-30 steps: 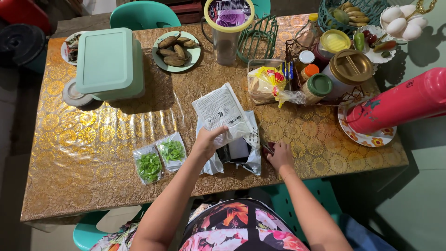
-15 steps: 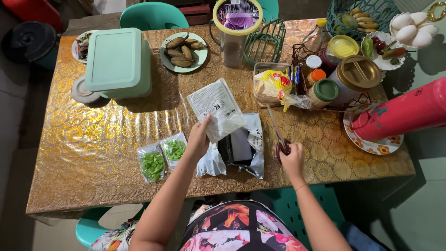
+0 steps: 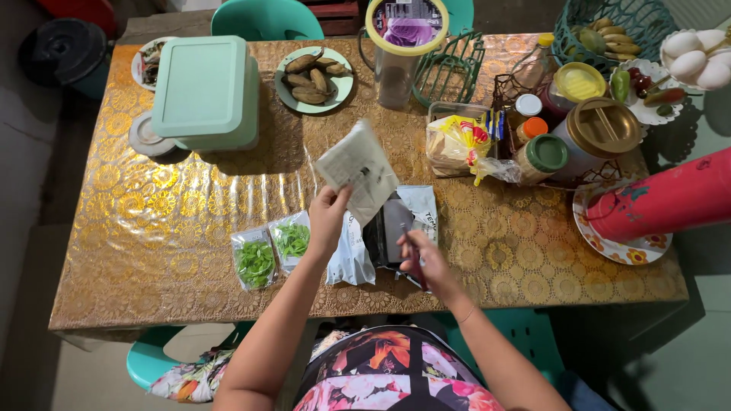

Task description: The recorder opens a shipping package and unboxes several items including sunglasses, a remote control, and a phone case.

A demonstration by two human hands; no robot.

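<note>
A long table under a shiny gold floral-patterned cloth (image 3: 152,228) filled the view, with teal plastic chairs at its far and near edges. On its left part stood a pale green rectangular lidded plastic box (image 3: 202,91), and at the right edge a big red cylindrical flask (image 3: 662,202) lay across a flowered plate. A cluster of lidded jars (image 3: 579,129) stood right of centre, a clear pitcher with a yellow-rimmed lid (image 3: 402,34) at the far edge, and beside it a round green plate of brown elongated pieces (image 3: 314,78). Near the middle, a flat silver-and-black foil pouch (image 3: 396,228) lay on the cloth under the person's hands. The left hand (image 3: 327,217) was closed on the lower edge of a white printed plastic packet (image 3: 356,171), lifting it tilted above the table, just over the pouch. The right hand (image 3: 426,262) gripped dark-handled scissors (image 3: 411,255), blades pointing up toward the packet and not touching it; whether the blades were parted could not be made out. Left of the left hand lay two small clear bags of chopped green vegetables (image 3: 270,251), side by side.
</note>
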